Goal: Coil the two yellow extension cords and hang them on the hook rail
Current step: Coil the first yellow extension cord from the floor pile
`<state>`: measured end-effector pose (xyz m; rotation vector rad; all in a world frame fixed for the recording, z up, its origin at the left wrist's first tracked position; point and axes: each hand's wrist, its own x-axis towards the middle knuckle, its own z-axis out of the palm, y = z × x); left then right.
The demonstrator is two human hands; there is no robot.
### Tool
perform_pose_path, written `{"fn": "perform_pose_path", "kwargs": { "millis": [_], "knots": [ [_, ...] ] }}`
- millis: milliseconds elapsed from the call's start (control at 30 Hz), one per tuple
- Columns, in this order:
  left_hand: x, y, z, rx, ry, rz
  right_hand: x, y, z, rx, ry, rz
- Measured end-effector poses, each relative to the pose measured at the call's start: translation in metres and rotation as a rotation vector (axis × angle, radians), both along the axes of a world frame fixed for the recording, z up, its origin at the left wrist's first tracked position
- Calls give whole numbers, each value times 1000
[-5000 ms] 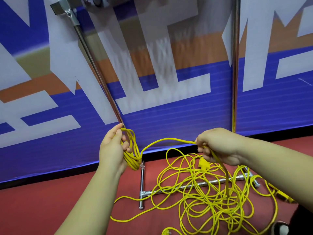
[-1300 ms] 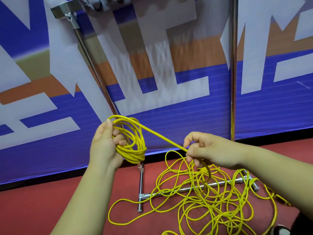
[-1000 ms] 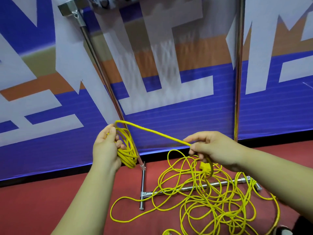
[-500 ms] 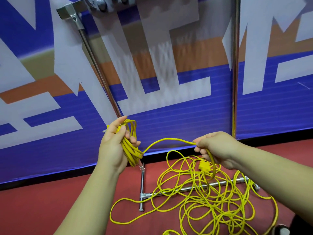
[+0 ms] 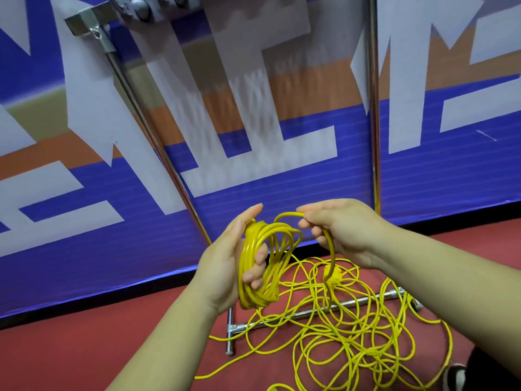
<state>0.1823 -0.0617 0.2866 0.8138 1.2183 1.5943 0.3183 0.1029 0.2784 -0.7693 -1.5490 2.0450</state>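
My left hand holds a small coil of yellow extension cord, several loops lying across the palm with the lower fingers curled round them. My right hand pinches the running strand of the same cord right beside the coil. From there the strand drops to a tangled heap of loose yellow cord on the red floor, where a yellow plug shows. The hook rail is at the top edge, only partly in view.
A metal stand rises in front of a blue, white and orange banner: a slanted pole, an upright pole and a floor bar under the cord heap. A black shoe shows at the lower right.
My right hand has carried the strand leftward up to the coil, closing the gap between my hands. The coil in my left hand has grown by further loops and sits lower.
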Motion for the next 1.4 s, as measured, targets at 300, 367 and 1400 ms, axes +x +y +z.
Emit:
{"fn": "perform_pose_path", "kwargs": {
  "millis": [300, 367, 1400],
  "knots": [
    [10, 19, -19, -27, 34, 53, 13, -17, 19, 572, -98, 163],
    [9, 24, -24, -42, 11, 113, 15, -22, 20, 661, -109, 205],
    [-33, -2, 15, 203, -172, 671, -12, -29, -53, 515, -152, 419]
  ]
}}
